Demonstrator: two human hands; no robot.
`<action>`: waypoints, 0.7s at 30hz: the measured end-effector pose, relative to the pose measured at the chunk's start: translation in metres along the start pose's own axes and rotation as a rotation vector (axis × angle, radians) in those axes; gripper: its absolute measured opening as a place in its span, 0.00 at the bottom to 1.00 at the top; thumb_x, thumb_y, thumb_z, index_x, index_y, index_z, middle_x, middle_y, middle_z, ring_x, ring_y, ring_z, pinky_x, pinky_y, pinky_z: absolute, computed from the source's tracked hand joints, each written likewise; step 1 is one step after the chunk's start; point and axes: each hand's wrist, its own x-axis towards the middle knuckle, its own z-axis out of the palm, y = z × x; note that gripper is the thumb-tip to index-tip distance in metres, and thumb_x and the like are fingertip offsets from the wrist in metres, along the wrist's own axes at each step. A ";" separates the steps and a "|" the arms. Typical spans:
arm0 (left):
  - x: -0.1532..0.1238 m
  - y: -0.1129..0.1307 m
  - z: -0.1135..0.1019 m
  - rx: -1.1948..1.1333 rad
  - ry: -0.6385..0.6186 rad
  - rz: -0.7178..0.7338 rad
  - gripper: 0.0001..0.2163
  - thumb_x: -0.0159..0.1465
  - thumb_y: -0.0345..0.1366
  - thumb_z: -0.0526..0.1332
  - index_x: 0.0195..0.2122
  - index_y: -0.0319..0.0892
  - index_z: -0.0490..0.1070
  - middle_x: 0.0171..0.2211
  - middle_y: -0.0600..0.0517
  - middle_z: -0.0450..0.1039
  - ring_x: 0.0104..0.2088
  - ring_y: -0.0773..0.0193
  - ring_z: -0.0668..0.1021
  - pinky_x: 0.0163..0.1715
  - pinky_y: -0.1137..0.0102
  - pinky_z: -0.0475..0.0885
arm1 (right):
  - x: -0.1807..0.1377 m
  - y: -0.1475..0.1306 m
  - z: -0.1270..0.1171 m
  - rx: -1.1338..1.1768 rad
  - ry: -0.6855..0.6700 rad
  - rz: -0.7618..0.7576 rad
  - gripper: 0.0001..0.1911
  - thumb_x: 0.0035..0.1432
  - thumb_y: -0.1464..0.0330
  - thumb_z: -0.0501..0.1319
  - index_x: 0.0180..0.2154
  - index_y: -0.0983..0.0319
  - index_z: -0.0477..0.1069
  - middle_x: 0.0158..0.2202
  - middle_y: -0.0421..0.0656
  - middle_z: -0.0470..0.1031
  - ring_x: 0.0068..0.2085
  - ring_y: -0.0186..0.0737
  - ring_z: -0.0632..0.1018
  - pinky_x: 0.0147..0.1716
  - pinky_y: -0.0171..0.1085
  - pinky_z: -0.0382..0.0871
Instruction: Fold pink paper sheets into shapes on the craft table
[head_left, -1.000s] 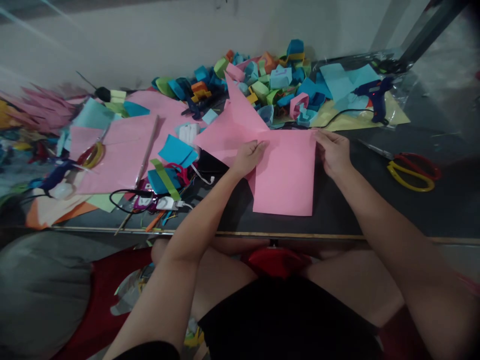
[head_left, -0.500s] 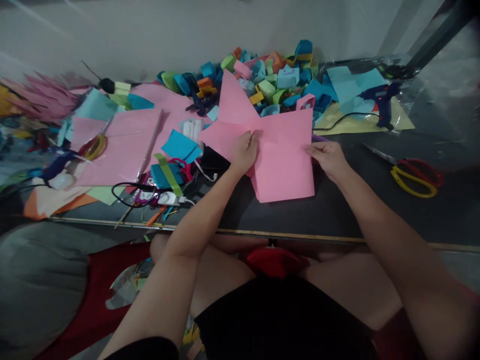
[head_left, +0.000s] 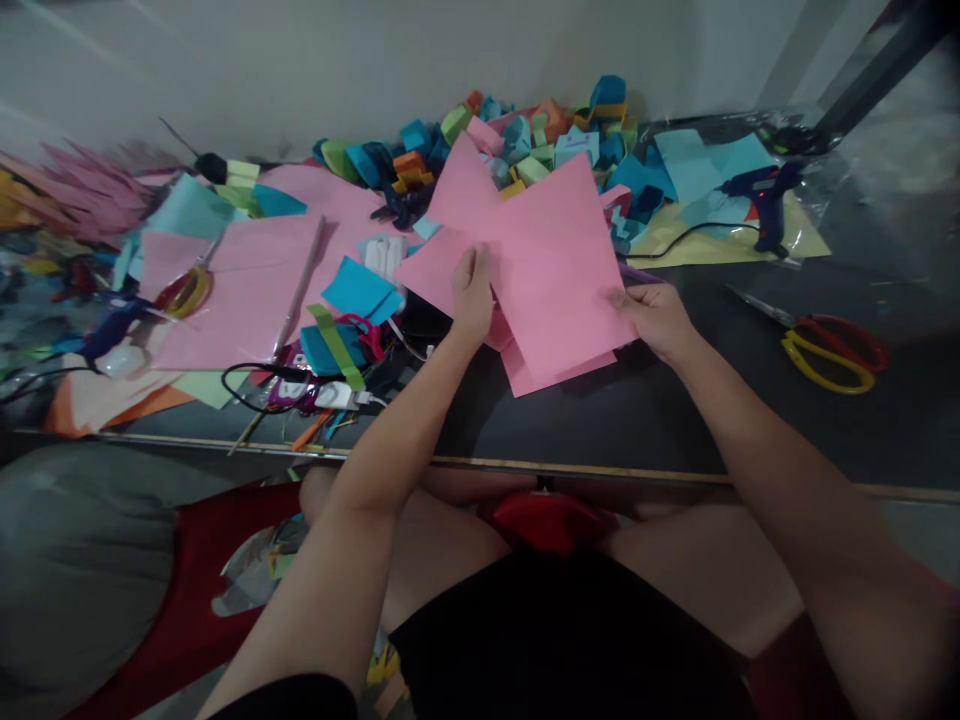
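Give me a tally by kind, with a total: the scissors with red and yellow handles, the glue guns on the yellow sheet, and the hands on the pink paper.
Scissors: 2 (right pair, left pair)
Glue gun on the yellow sheet: 1
Hands on the pink paper: 2 (left hand, right hand)
Total: 5

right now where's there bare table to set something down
Bare table lies between the right hand and the scissors beyond it, and between those scissors and the front edge. A strip is also free between the pink paper and that edge. Crowded: the back, with paper pieces and a glue gun, and the left, with pink sheets and other scissors.
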 end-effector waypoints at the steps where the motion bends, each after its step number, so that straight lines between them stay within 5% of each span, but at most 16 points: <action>1: -0.002 0.001 0.001 -0.048 -0.080 -0.049 0.29 0.67 0.68 0.54 0.28 0.45 0.62 0.19 0.59 0.56 0.19 0.70 0.65 0.22 0.72 0.65 | 0.000 -0.001 0.000 0.003 0.041 -0.027 0.34 0.45 0.36 0.70 0.20 0.61 0.71 0.19 0.36 0.63 0.22 0.29 0.61 0.21 0.34 0.54; 5: -0.011 0.009 0.002 -0.043 -0.452 -0.107 0.28 0.64 0.66 0.61 0.28 0.44 0.66 0.16 0.60 0.58 0.15 0.72 0.65 0.18 0.73 0.60 | 0.001 -0.006 -0.001 -0.030 0.244 -0.148 0.39 0.46 0.33 0.66 0.17 0.59 0.58 0.18 0.34 0.50 0.23 0.28 0.53 0.22 0.35 0.46; 7: -0.014 0.013 0.002 0.003 -0.536 -0.083 0.26 0.64 0.64 0.64 0.27 0.43 0.68 0.16 0.59 0.62 0.16 0.72 0.67 0.18 0.74 0.60 | 0.001 -0.007 -0.003 -0.070 0.304 -0.174 0.40 0.50 0.33 0.64 0.17 0.58 0.52 0.19 0.34 0.46 0.24 0.28 0.51 0.22 0.36 0.44; 21: -0.013 0.008 0.005 0.107 -0.467 0.116 0.29 0.66 0.67 0.57 0.25 0.45 0.62 0.20 0.56 0.58 0.22 0.68 0.66 0.24 0.70 0.65 | -0.001 -0.003 -0.004 -0.214 0.332 -0.198 0.39 0.55 0.31 0.58 0.18 0.57 0.52 0.15 0.35 0.51 0.19 0.30 0.59 0.16 0.35 0.45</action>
